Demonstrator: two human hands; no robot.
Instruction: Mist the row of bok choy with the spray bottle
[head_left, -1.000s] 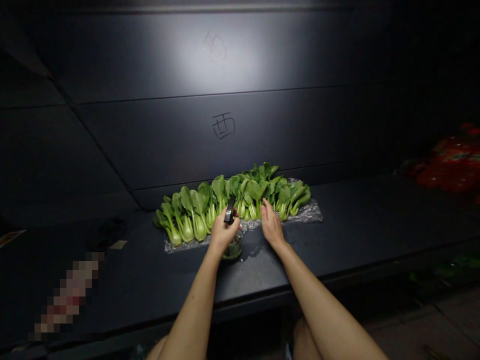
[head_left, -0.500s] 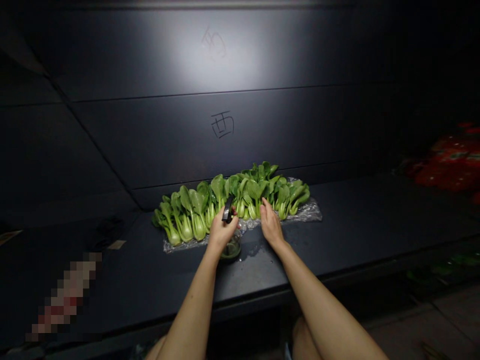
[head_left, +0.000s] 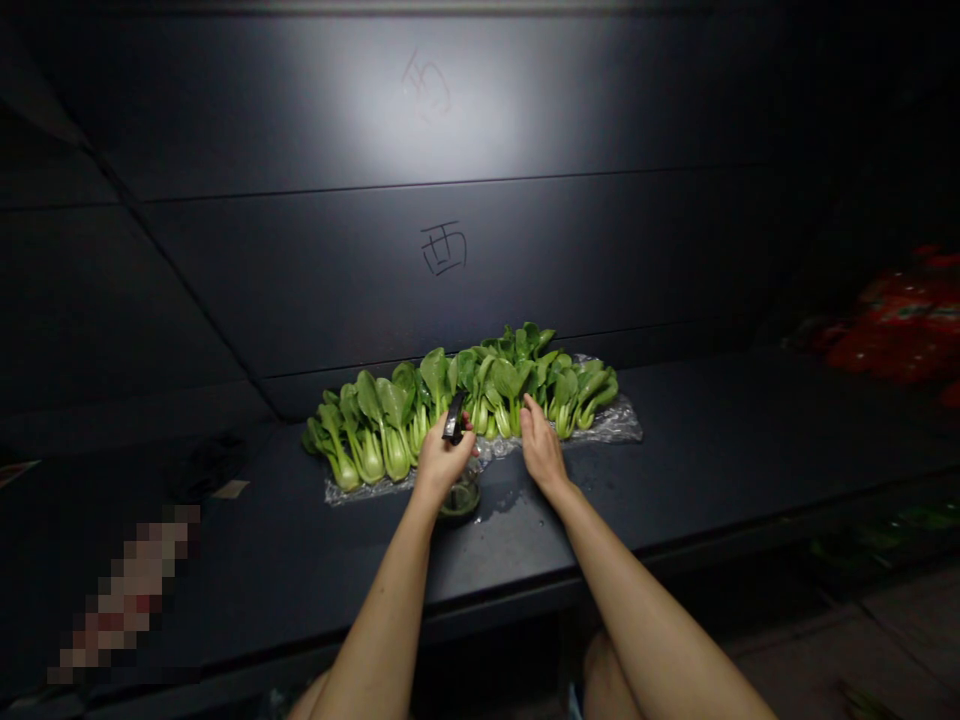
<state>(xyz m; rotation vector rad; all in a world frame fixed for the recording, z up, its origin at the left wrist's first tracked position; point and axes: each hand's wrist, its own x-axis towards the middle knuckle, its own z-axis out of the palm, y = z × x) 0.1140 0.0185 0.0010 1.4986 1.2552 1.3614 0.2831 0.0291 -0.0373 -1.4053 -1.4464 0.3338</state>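
Note:
My left hand (head_left: 441,462) grips the neck of a spray bottle (head_left: 460,497). Its black trigger head rises above the fist, and the clear body shows below. Bok choy (head_left: 391,430) with wet-looking leaves stands in a row of several heads along the back wall, stems toward me. My right hand (head_left: 544,452) is in front of the row's right part, fingers stretched out along the stems and nothing seen in it. Whether its fingertips touch the leaves I cannot tell. Clear plastic film (head_left: 619,422) lies under the bok choy.
The dark shelf (head_left: 675,470) has water drops near the bottle. Behind it rises a dark panel (head_left: 337,270) with handwritten characters. Red packages (head_left: 892,335) are piled at the far right. A small pale card (head_left: 231,489) and a blurred-out patch are on the left.
Almost nothing differs. The whole view has shifted very slightly; both hands, the spray bottle and the bok choy keep their places.

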